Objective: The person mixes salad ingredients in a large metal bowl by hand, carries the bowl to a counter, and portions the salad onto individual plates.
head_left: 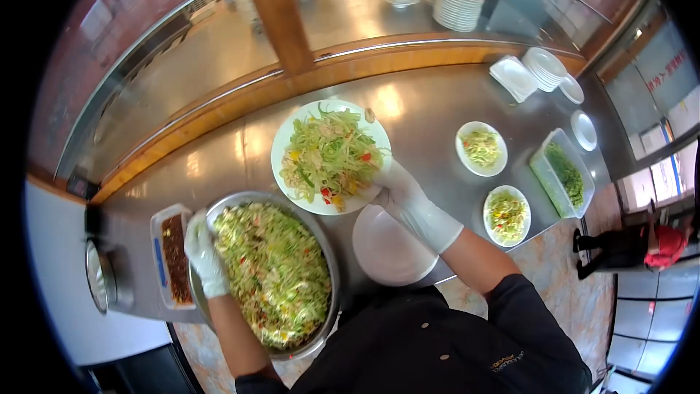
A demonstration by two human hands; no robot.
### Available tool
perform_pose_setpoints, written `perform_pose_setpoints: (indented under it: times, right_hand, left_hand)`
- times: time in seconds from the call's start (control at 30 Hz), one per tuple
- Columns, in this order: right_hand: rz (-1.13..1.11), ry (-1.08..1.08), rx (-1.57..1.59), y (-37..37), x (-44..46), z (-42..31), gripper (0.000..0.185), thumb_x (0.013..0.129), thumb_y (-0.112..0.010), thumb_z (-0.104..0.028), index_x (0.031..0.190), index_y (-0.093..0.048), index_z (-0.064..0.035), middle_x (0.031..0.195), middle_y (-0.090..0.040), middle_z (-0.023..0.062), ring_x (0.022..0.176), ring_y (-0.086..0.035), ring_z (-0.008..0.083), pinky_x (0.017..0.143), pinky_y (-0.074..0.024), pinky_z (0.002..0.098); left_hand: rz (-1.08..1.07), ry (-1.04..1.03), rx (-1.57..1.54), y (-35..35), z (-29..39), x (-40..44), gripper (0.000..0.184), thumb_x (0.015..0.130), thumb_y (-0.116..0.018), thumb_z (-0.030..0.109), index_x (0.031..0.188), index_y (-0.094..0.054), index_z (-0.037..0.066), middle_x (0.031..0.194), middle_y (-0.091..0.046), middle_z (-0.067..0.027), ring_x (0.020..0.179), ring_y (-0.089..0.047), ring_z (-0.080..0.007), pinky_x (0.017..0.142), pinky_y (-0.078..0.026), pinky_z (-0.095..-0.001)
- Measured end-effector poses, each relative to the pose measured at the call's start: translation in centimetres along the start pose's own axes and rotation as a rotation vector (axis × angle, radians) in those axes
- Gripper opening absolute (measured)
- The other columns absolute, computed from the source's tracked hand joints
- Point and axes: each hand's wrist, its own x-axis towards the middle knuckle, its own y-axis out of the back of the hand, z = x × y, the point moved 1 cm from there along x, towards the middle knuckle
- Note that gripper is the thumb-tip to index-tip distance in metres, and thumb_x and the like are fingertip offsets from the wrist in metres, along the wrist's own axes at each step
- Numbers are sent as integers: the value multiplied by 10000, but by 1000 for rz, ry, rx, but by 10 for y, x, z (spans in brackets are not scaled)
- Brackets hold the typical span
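My right hand (pixel 402 195), in a white glove, grips the lower right edge of a white plate (pixel 283 152). Shredded pale-green salad (pixel 328 149) with red and yellow bits is heaped on this plate. A large metal bowl (pixel 336 277), full of similar salad, stands at the lower left. My left hand (pixel 206 255), also gloved, is at the bowl's left rim with its fingers drawn together; what they hold, if anything, is hidden. Close beside it is a clear container (pixel 157 237) of dark-brown food. Below the held plate lies a white plate (pixel 394 244).
Two plates of salad (pixel 481 148) (pixel 507 215) stand on the right, near a clear container of chopped greens (pixel 565 179). White plates (pixel 545 68) are stacked at the back right. A wood-framed glass partition (pixel 277 14) borders the steel counter (pixel 430 95). A person in red (pixel 665 246) is at far right.
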Motion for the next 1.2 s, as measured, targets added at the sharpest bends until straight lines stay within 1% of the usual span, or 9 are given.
perform_pose_setpoints:
  times: [0.13, 0.23, 0.33, 0.57, 0.7, 0.9, 1.07, 1.1, 1.2]
  right_hand:
    - [125, 50, -21, 79, 38, -52, 615, 948, -555, 23, 1532, -391, -78, 1473, -541, 141, 1280, -615, 322, 1024, -554, 515]
    - [222, 125, 42, 151, 71, -74, 600, 941, -556, 51, 1509, -417, -82, 1471, -542, 139, 1272, -620, 326, 1000, -573, 505]
    - [270, 227, 141, 243, 116, -80, 637, 903, -549, 114, 1491, -426, -98, 1459, -551, 133, 1242, -633, 314, 946, -596, 464]
    - [456, 471, 336, 415, 214, -72, 615, 862, -486, 197, 1412, -488, -78, 1409, -575, 154, 1185, -641, 359, 889, -601, 463]
    - [646, 612, 602, 409, 239, -90, 634, 882, -466, 198, 1439, -483, -105, 1454, -545, 164, 1252, -605, 389, 975, -573, 539]
    - [749, 733, 734, 418, 263, -91, 608, 932, -466, 159, 1467, -482, -131, 1460, -542, 158, 1292, -585, 381, 1048, -540, 589]
    - [785, 710, 750, 441, 267, -68, 461, 994, -569, 27, 1442, -499, -56, 1418, -578, 171, 1258, -618, 365, 1019, -572, 509]
    - [823, 584, 381, 442, 256, -59, 434, 998, -584, -7, 1424, -510, -40, 1391, -596, 171, 1243, -627, 356, 1010, -574, 485]
    - [718, 235, -231, 389, 175, -27, 354, 1007, -622, -106, 1344, -558, -17, 1219, -662, 146, 1109, -668, 302, 921, -581, 399]
  left_hand:
    - [224, 294, 216, 51, -117, -27, 215, 1017, -640, 228, 1131, -708, 60, 902, -577, 51, 798, -523, -77, 679, -429, -242]
    - [307, 485, 226, 114, -197, -70, 40, 895, -698, 135, 881, -661, 128, 684, -475, 77, 543, -440, -85, 491, -353, -292]
    - [319, 791, 136, 150, -214, -117, 113, 915, -576, 79, 861, -648, 148, 671, -486, 51, 468, -425, -146, 451, -380, -371]
    - [-743, 613, 1783, 199, -215, -132, 447, 1047, -483, 480, 1039, -747, 119, 1016, -755, -157, 882, -692, -382, 817, -521, -520]
    - [-1094, 386, 1815, 195, -202, -127, 413, 1022, -477, 466, 959, -754, 166, 1017, -753, -139, 925, -708, -360, 828, -524, -539]
    - [-867, 88, 1877, 183, -198, -134, 228, 986, -548, 235, 960, -766, 172, 969, -758, -71, 950, -719, -262, 809, -558, -440]
    - [-836, 325, 1776, 182, -215, -120, 330, 1010, -554, 338, 1254, -680, 155, 1267, -683, -107, 1224, -614, -265, 1022, -477, -410]
    - [-887, 347, 1756, 187, -221, -117, 378, 1015, -555, 358, 1312, -663, 152, 1327, -669, -114, 1279, -593, -266, 1065, -461, -403]
    - [-308, 367, 1419, 196, -250, -124, 167, 939, -597, 183, 1020, -642, 44, 1026, -642, -80, 1004, -605, -198, 838, -479, -359]
